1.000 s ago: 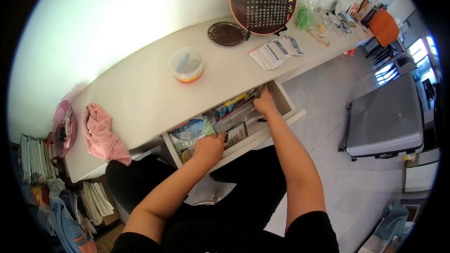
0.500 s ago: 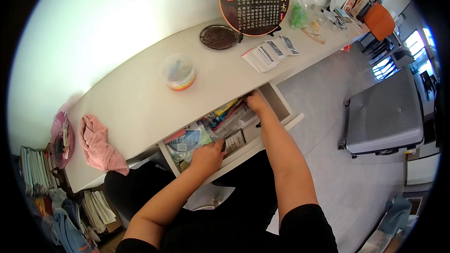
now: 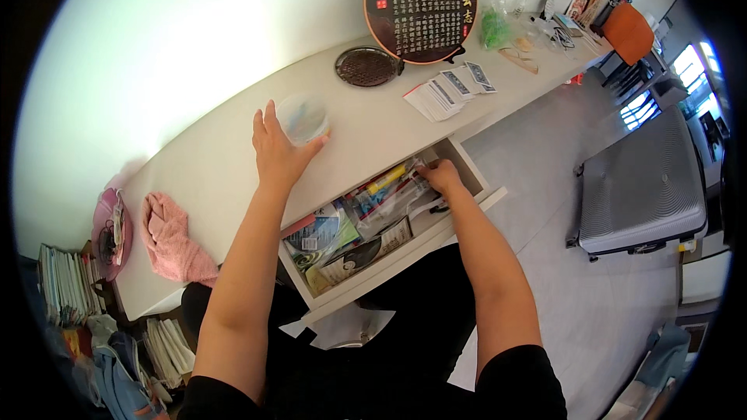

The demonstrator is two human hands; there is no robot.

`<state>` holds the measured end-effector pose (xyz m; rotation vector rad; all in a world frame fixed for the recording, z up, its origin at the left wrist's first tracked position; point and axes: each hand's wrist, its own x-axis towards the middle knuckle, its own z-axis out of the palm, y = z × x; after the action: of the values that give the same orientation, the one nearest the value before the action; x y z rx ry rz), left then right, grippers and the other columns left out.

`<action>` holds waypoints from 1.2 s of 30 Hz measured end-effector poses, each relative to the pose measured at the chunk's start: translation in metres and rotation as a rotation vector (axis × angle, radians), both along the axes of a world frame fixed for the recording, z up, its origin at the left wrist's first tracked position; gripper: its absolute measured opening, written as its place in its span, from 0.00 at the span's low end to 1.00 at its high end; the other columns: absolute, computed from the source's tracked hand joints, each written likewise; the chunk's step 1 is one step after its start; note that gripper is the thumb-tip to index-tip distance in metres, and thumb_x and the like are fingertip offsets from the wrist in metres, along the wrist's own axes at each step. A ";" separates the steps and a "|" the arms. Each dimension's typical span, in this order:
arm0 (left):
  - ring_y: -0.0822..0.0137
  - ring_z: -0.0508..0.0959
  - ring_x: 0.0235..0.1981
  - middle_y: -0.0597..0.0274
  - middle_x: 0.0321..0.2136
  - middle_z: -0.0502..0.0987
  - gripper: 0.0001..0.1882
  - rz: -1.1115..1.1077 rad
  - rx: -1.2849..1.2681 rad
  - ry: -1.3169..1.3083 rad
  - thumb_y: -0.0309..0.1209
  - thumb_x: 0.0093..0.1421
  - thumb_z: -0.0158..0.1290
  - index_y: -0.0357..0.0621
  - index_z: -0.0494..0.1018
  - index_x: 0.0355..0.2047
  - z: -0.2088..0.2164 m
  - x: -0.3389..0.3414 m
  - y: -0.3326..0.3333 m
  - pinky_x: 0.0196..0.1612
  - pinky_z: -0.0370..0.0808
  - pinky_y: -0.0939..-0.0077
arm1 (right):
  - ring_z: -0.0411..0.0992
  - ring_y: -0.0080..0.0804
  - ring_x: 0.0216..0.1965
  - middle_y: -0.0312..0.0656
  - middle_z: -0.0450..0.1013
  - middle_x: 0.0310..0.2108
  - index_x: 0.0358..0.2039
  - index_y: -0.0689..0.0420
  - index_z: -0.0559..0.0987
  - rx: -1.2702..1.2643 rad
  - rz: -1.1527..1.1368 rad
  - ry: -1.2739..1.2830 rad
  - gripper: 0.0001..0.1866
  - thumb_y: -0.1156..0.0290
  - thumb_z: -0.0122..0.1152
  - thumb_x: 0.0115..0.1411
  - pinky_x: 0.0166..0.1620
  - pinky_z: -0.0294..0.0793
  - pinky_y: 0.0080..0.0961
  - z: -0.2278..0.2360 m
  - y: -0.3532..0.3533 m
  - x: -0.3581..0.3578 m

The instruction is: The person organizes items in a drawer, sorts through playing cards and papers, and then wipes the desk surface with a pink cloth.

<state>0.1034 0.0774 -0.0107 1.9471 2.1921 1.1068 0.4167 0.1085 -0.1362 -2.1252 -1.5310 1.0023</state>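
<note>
My left hand [image 3: 282, 154] reaches over the white desk to a clear round plastic tub [image 3: 304, 118]. Its fingers are spread along the tub's left side, the thumb at the near side; whether it grips the tub is unclear. Inside the pulled-out drawer [image 3: 317, 308], my right hand [image 3: 442, 177] is closed with bent fingers near the far right end, and what it may hold is hidden. Around it lie clear plastic packaging [image 3: 393, 204], a yellow item [image 3: 387, 179] and a dark-handled tool [image 3: 438, 207]. A dark printed packet [image 3: 395, 235] rests at the drawer's front.
A pink towel [image 3: 173, 239] hangs over the desk's left edge, beside a pink fan [image 3: 109, 233]. Behind are a dark round tray [image 3: 366, 67], a round plaque [image 3: 422, 12] on a stand and spread cards [image 3: 447, 93]. A grey suitcase [image 3: 642, 183] stands at right.
My left hand has left the drawer's front and moved up to the plastic tub. My right hand stays in the drawer, now slightly nearer to me, with more of its back showing.
</note>
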 end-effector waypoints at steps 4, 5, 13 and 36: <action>0.40 0.56 0.59 0.34 0.59 0.51 0.56 0.005 -0.147 -0.013 0.48 0.37 0.67 0.39 0.49 0.62 -0.005 0.004 0.016 0.58 0.61 0.54 | 0.71 0.33 0.27 0.44 0.74 0.26 0.34 0.70 0.77 0.006 -0.278 0.544 0.17 0.70 0.68 0.48 0.29 0.69 0.33 0.009 0.005 -0.016; 0.41 0.57 0.59 0.35 0.59 0.52 0.56 0.011 -0.159 -0.020 0.47 0.37 0.67 0.39 0.49 0.62 -0.006 0.006 0.018 0.57 0.62 0.54 | 0.71 0.33 0.27 0.45 0.74 0.27 0.34 0.70 0.76 0.000 -0.350 0.622 0.16 0.71 0.67 0.49 0.30 0.69 0.33 0.006 0.009 -0.017; 0.51 0.64 0.56 0.44 0.56 0.58 0.53 0.039 -0.103 -0.099 0.48 0.39 0.65 0.36 0.52 0.60 -0.012 0.019 0.021 0.55 0.66 0.61 | 0.71 0.37 0.42 0.49 0.74 0.42 0.44 0.66 0.76 0.027 -0.527 0.668 0.17 0.69 0.54 0.57 0.40 0.70 0.35 -0.026 0.031 -0.057; 0.54 0.63 0.57 0.47 0.56 0.57 0.62 -0.627 -0.044 -0.253 0.36 0.33 0.72 0.36 0.44 0.63 -0.002 0.104 -0.110 0.54 0.66 0.65 | 0.67 0.28 0.47 0.41 0.70 0.45 0.50 0.61 0.69 0.102 -0.255 1.286 0.25 0.63 0.62 0.55 0.49 0.67 0.26 0.106 -0.119 -0.060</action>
<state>0.2074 -0.0322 -0.0123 2.1023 1.3207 1.0938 0.3568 -0.0109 -0.0299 -1.0416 -0.6059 1.6218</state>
